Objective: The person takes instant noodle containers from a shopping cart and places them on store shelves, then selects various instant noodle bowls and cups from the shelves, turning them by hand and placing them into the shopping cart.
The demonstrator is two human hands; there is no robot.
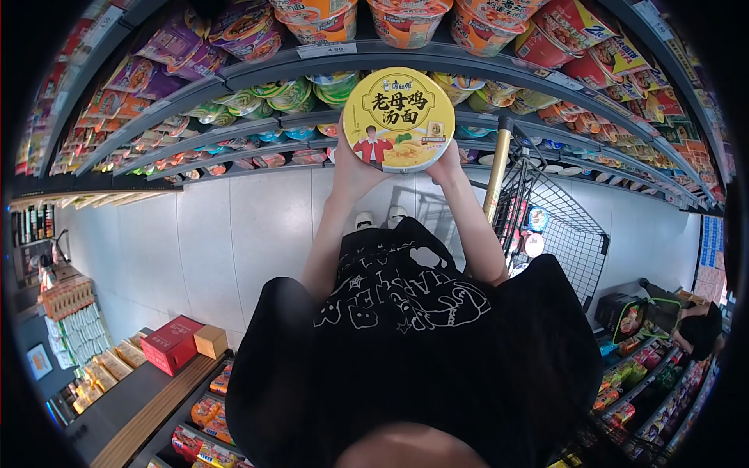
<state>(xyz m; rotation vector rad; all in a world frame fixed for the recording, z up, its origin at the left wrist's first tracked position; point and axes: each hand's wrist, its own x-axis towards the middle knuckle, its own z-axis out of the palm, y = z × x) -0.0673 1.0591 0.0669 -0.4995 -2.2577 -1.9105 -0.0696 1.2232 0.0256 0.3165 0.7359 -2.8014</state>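
Observation:
Between both hands I hold up a yellow instant noodle bowl (399, 121), its round lid facing the camera. The lid carries dark Chinese lettering and pictures of noodles and a figure in red. My left hand (355, 166) grips the bowl's left side, fingers mostly hidden behind it. On the opposite side, my right hand (447, 162) is wrapped round the lower right edge. Just beyond the bowl runs a shelf of green-lidded noodle bowls (289, 96), with orange noodle bowls (409, 19) on the shelf above.
A wire shopping cart (573, 234) with several packages in it stands at my right, its gold handle (499, 171) close to my right forearm. Purple noodle bowls (172, 39) fill the upper left shelf. Behind me are a red box (170, 345), more shelves and another person (697, 329).

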